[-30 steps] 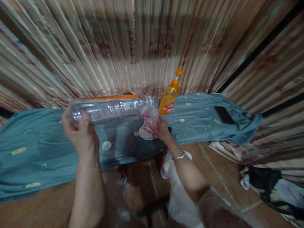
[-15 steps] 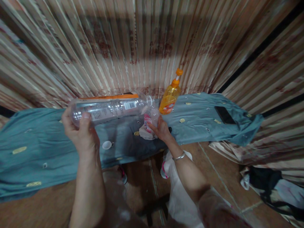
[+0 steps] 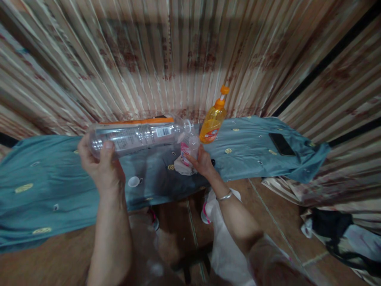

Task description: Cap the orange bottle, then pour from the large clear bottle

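Observation:
My left hand (image 3: 102,161) is closed around the base of a large clear plastic bottle (image 3: 143,135), which lies almost level in the air with its neck to the right. The neck meets the top of a small clear bottle (image 3: 193,145) with a pink label; whether they touch I cannot tell. Wrapped round the small bottle is my right hand (image 3: 204,161), its thumb across the front. Beneath the small bottle lies a crumpled pale cloth (image 3: 184,167). Just behind stands an orange pump bottle (image 3: 212,123), partly filled with orange liquid.
A narrow table under a teal cloth (image 3: 244,159) runs across the view. On it are a white round cap (image 3: 133,182) and a black phone (image 3: 281,144). Pleated curtains (image 3: 184,51) hang behind. A dark bag (image 3: 333,230) lies at lower right.

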`<state>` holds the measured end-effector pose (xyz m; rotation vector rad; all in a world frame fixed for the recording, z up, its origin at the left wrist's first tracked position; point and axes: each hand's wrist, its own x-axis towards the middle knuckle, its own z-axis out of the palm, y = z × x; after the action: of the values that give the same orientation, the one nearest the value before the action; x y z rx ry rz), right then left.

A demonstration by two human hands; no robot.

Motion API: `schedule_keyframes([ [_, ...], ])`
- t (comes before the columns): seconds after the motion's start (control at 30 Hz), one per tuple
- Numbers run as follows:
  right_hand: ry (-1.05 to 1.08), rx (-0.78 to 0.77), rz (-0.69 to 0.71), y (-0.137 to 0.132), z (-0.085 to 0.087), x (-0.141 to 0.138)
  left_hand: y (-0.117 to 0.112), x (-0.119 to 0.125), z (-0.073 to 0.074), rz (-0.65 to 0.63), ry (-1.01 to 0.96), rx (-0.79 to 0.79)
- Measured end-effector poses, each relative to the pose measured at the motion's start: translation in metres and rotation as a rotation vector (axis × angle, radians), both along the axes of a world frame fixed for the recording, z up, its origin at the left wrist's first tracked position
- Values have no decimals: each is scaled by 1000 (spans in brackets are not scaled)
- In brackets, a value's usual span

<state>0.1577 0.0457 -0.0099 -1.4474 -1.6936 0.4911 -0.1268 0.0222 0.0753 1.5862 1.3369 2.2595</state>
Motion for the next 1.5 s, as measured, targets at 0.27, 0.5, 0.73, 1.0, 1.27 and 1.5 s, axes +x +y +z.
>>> schedule_keyframes([
  [0.27, -2, -9, 1, -1, 1, -1, 7, 4, -2, -56, -199, 55],
  [0.5, -32, 9, -8, 0, -1, 0, 8, 4, -2, -67, -204, 98],
  [0.73, -79, -29, -9, -1, 1, -1, 3, -1, -2, -36, -91, 37],
  [1.0, -32, 12, -4, 1, -2, -1, 0, 2, 2, -25, -126, -2],
  [1.27, -37, 43, -10, 2, -7, -1, 8, -2, -5, -63, -130, 66],
  [1.5, -60, -42, -22, -1, 1, -3, 8, 1, -2, -66, -153, 68],
])
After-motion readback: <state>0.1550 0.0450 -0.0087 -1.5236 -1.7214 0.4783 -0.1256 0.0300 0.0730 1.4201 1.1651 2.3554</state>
